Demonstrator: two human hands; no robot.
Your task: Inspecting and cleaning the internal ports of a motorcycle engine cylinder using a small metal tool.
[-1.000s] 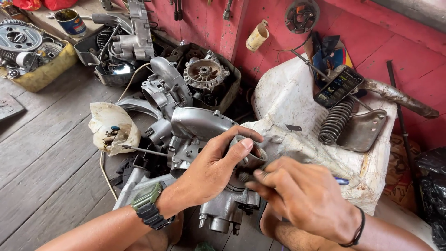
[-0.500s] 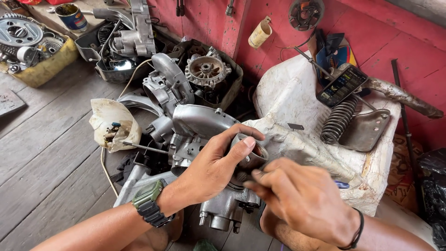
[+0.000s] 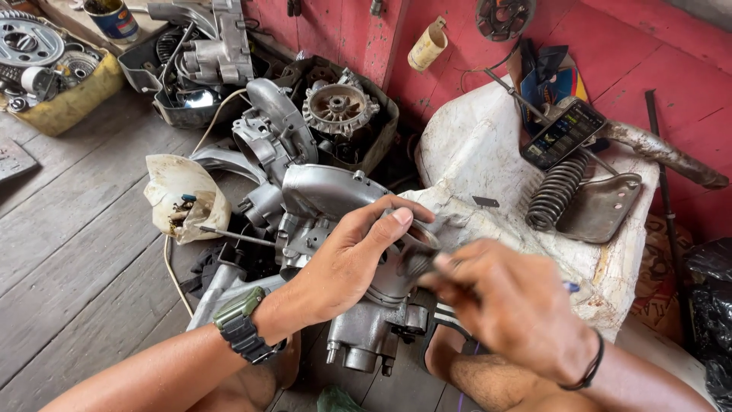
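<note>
On the plank floor near me sits a grey engine casing, and both my hands are on it. My left hand wraps its upper rim, thumb over the round opening, fingers curled round the metal, so it's gripping the casing. My right hand is blurred, just right of that opening; fingers bunched tight on sth small and dark, can't tell what. One green-grey watch on my left wrist, one black band on the right.

Room to move: bare planks open to the near left. Far side is crowded w/ engine parts right up to the red wall, no gap there. Right side is hemmed by a white cloth-covered hump touching the casing's edge.

Counts: one coil spring on the cloth, beside one flat metal plate; one phone propped just beyond them. One flywheel-type part in a dark box far centre. One yellow tub of gears at far left, one blue tin past it. One crumpled white bag left of the casing, a thin rod poking out of it toward the casing.
</note>
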